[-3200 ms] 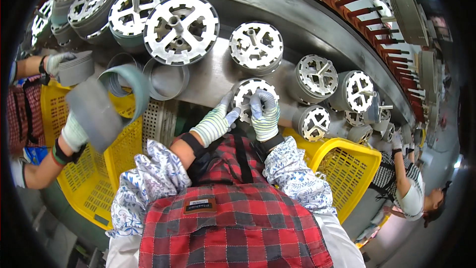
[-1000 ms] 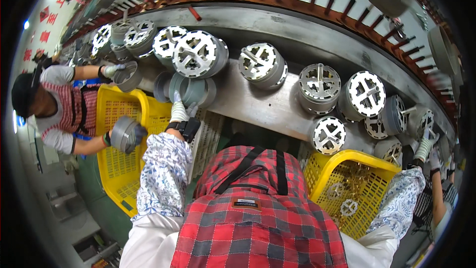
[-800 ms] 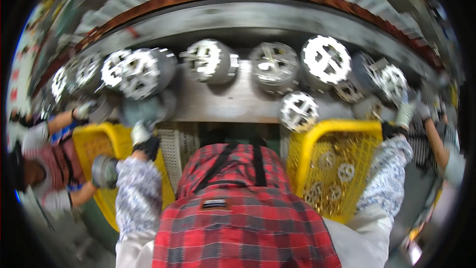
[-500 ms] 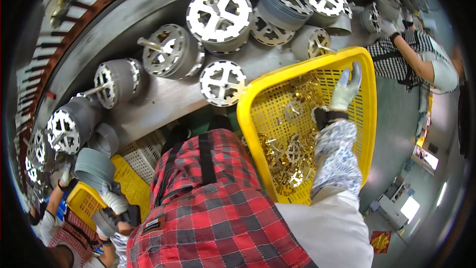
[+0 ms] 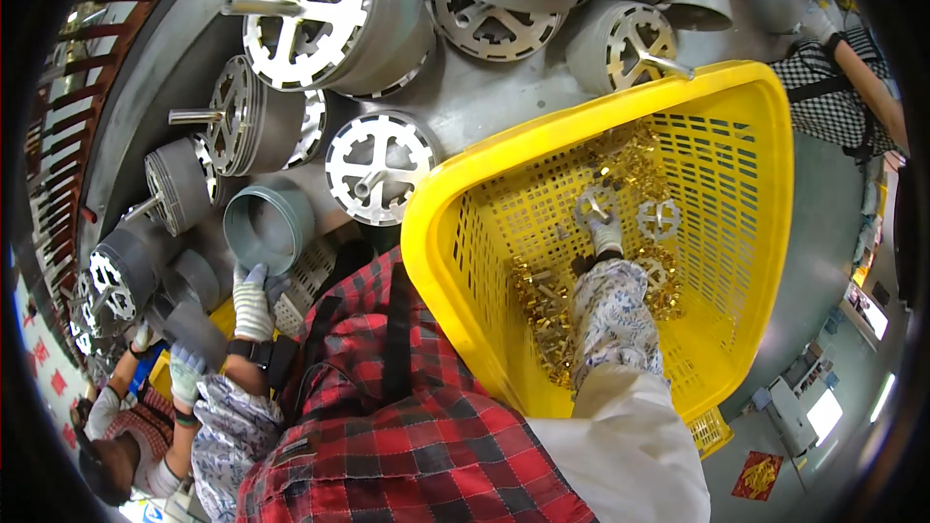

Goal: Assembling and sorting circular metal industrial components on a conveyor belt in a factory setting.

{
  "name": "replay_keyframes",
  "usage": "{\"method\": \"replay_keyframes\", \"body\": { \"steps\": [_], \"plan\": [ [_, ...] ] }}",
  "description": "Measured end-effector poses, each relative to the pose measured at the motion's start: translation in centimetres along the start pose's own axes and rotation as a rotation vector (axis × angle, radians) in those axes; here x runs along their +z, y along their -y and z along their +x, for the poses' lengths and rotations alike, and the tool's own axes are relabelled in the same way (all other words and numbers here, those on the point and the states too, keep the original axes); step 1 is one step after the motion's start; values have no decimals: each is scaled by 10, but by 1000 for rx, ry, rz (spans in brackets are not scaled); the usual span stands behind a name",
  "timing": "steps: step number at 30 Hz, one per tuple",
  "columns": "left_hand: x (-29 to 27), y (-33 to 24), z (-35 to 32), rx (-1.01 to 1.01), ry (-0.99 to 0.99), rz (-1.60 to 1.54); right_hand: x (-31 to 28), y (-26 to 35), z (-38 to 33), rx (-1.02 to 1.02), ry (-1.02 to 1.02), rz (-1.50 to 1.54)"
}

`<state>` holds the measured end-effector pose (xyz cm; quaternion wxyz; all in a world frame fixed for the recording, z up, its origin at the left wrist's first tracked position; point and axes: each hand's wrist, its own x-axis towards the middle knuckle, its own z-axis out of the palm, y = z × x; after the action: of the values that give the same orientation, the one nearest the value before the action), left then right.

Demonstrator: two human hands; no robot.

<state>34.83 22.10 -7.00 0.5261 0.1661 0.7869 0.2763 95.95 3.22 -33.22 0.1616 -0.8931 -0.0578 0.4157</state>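
Observation:
My left hand (image 5: 254,308), in a striped white glove with grey fingertips, grips the lower rim of a short grey plastic pipe ring (image 5: 302,208). Its open end faces me, and some fingers are hidden behind the rim. My right hand (image 5: 604,234), also gloved, reaches down inside a large yellow plastic basket (image 5: 542,128). Its fingers close on a small notched metal disc (image 5: 588,201) with a short shaft. More spoked metal discs (image 5: 659,219) lie nearby, among gold-coloured scraps (image 5: 542,329) on the basket floor.
Grey cylinders (image 5: 392,34) with notched metal end plates and protruding shafts stand on the metal bench. An upright spoked plate (image 5: 381,167) is left of the basket. At lower left a co-worker's gloved hand (image 5: 185,374) is close to my left arm; another person (image 5: 843,87) works at right.
My right hand has dropped from the basket's far right side to a disc inside. My left hand has risen toward the bench with a grey ring. The view has shifted closer to the basket.

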Motion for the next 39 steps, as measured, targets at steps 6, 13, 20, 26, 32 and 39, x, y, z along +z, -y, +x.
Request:
{"method": "replay_keyframes", "body": {
  "steps": [6,13,20,26,32,39],
  "plan": [
    [1,-10,-8,6,47,-130,59,16,0,14,97,324],
    [1,-6,5,115,83,-161,28,73,-128,-379,-378,206],
    [-37,-5,16,83,237,-113,-36,246,-377,-1370,-468,252],
    [-58,-8,9,9,433,-129,140,315,-474,-1572,364,343],
    [-69,1,15,2,556,-126,267,335,-479,-1834,361,72],
    [-59,-17,13,32,555,-141,297,328,-466,-1833,315,-46]
  ]
}}
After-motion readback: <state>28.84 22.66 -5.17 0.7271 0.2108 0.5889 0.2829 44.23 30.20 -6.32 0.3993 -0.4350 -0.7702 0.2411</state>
